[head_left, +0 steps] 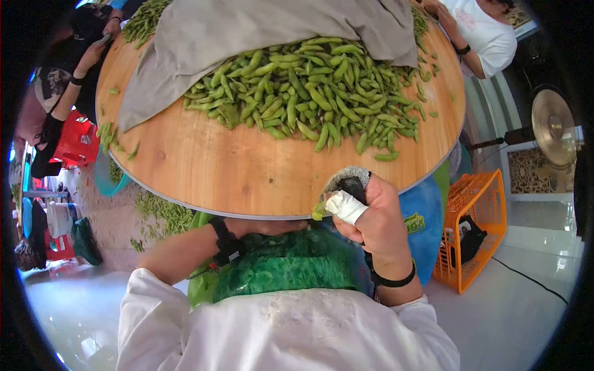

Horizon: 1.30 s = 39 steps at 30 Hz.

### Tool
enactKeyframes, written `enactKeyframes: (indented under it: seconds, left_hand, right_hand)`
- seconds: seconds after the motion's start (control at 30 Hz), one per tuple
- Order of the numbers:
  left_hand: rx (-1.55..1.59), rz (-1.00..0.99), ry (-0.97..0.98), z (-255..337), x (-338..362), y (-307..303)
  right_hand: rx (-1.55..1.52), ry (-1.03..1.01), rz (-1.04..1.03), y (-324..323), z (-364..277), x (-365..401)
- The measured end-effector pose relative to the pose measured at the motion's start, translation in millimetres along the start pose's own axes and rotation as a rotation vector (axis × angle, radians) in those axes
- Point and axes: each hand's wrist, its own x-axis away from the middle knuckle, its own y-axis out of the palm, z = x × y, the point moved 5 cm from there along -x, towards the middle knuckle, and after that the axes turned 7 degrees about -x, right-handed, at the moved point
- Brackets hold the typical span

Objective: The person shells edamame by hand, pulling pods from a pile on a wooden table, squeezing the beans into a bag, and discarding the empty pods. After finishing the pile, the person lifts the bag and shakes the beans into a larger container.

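My right hand is closed in a pinch at the table's near edge. White tape wraps its thumb, and a grey knitted cover with a black patch sits on a finger. A bit of green bean pod shows at the tips of the pinch; most of it is hidden. Lower and to the left, my left hand reaches just under the table rim, above a green plastic bag on my lap. Its fingers are largely out of sight. Beyond both hands lies a heap of green bean pods on the round wooden table.
A grey cloth covers the heap's far side. An orange crate holding a black item stands at right, near a fan. Pods lie on the floor at left, by a teal basin. Other people sit at both far sides.
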Motion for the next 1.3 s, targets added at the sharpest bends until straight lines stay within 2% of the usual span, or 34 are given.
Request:
enactKeyframes:
  seconds: [0.03,0.1,0.13,0.2,0.27,0.33,0.37,0.47,0.5,0.57,0.6,0.7,0.73,0.77,0.8,0.83,0.87,0.9,0.93,0.97,1.0,1.07,1.1,1.13,1.2,1.23,1.27,1.3]
  left_hand:
    - [-0.002,0.013,-0.004,-3,0,8]
    - [-0.482,0.138,0.054,-7,-4,30]
    - [-0.487,0.154,0.047,-13,-4,32]
    - [-0.288,0.053,0.021,-26,-5,38]
    - [-0.237,0.114,0.021,-21,-3,33]
    - [-0.238,0.208,0.031,-23,-5,31]
    - [-0.222,0.229,0.018,-31,-4,32]
    - [-0.097,0.249,-0.024,-4,28,7]
    - [-0.064,0.248,-0.029,7,38,1]
    - [0.003,0.232,-0.025,37,62,-13]
    - [0.028,0.217,-0.025,54,73,-19]
    - [0.031,0.120,-0.056,78,94,-25]
    - [-0.021,0.075,-0.076,83,100,-27]
    - [-0.250,-0.076,-0.138,35,95,-7]
    - [-0.248,0.080,-0.078,62,109,-19]
    - [-0.242,0.048,-0.092,71,122,-20]
    - [-0.237,0.016,-0.107,75,134,-21]
    - [-0.225,0.008,-0.105,77,144,-19]
    - [-0.186,-0.026,-0.035,82,154,-12]
    - [-0.147,-0.060,0.035,85,161,-7]
    - [-0.138,-0.067,0.037,84,164,-5]
    - [0.012,-0.043,-0.227,67,167,-3]
    - [0.032,0.022,-0.236,64,167,-3]
    - [0.030,0.004,-0.224,60,166,4]
    - [-0.311,0.051,-0.066,61,161,16]
    - [-0.310,0.044,-0.060,65,157,15]
    - [-0.219,0.043,-0.193,65,155,10]
    - [-0.130,0.044,-0.327,62,155,7]
  right_hand:
    - [-0.007,-0.004,-0.003,2,0,-1]
    - [0.012,0.013,-0.036,5,-1,-5]
    - [0.028,0.035,-0.056,8,0,-7]
    - [0.084,0.022,-0.052,19,3,-15]
    - [0.145,0.010,-0.069,36,13,-26]
    - [0.260,-0.096,-0.136,58,27,-37]
    - [0.297,-0.048,-0.161,73,30,-38]
    - [0.310,-0.148,-0.512,124,53,-41]
    - [0.306,-0.150,-0.517,135,56,-41]
    - [0.692,-0.012,-0.664,150,64,-41]
    - [0.689,-0.009,-0.647,147,61,-40]
    - [0.650,-0.243,-0.458,111,42,-36]
    - [0.560,-0.111,-0.446,91,37,-33]
    - [0.465,0.015,-0.435,72,27,-25]
    - [0.499,0.055,-0.382,56,11,-13]
    - [0.660,0.045,-0.363,44,-6,-1]
    - [0.843,-0.083,-0.314,26,-7,11]
    - [0.880,-0.072,-0.375,14,-9,20]
    - [1.010,0.202,-0.433,-1,-4,33]
    - [1.002,0.314,-0.448,-15,2,45]
    - [1.015,0.338,-0.462,-28,9,55]
    - [1.024,0.384,-0.358,-53,17,63]
    - [1.017,0.395,-0.341,-59,23,64]
    - [1.075,0.441,-0.400,-65,31,64]
    - [1.134,0.496,-0.450,-84,57,68]
    - [1.130,0.385,-0.447,-92,79,70]
    - [1.122,0.270,-0.444,-90,90,71]
    - [1.081,0.381,-0.399,-80,87,69]
